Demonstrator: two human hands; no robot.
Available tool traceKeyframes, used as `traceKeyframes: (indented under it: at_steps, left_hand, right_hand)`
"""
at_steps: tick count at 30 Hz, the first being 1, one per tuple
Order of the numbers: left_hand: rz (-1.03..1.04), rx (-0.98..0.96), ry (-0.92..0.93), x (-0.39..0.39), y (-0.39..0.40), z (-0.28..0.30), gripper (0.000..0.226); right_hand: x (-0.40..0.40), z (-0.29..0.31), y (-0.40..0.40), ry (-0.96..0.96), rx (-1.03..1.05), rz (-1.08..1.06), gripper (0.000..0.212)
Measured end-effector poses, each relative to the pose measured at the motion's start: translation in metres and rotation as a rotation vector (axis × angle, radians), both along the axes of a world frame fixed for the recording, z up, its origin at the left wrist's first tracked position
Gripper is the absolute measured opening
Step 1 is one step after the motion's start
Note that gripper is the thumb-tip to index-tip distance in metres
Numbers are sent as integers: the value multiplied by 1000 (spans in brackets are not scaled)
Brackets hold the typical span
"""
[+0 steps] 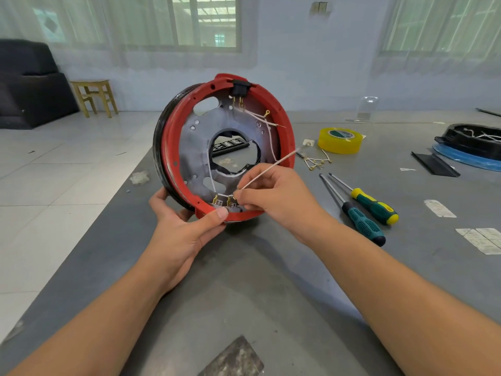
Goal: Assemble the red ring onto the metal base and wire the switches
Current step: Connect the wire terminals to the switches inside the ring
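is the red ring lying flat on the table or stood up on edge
Stood up on edge. The red ring rests its lower rim on the table, steadied by the left hand, its open face toward the camera.

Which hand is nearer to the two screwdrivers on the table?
Right. The right hand pinches a wire at the red ring, just left of the screwdrivers; the left hand grips the ring's bottom edge, farther left.

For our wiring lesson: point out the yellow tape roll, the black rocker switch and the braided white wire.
yellow tape roll [340, 144], head view, outer side.
black rocker switch [239, 88], head view, body.
braided white wire [271, 167], head view, mid-length.
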State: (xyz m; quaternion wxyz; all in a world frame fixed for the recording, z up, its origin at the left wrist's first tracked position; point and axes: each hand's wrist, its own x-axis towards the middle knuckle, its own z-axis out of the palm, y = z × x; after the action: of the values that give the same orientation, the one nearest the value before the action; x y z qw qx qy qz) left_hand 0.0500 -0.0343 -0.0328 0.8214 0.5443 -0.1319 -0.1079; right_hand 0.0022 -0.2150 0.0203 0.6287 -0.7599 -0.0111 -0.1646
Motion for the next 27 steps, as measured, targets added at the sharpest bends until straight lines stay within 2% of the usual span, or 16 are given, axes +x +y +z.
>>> traceKeyframes:
  at_steps: [3,6,13,17,27]
  left_hand:
    - [-9,34,-14,-1,0,0,111]
    - [-21,48,-27,-2,0,0,103]
    - [-49,99,-63,-1,-1,-4,99]
    - [-49,154,-79,1,0,-6,107]
    - [-75,166,-83,-1,0,-4,104]
  right_hand:
    - [1,-1,0,20,-91,-30,8]
    - [1,-1,-1,22,-137,-45,8]
    - [1,0,-2,15,-181,-79,32]
    - [-1,-1,-3,25,-266,-89,44]
    - [-2,-1,0,14,-288,-61,44]
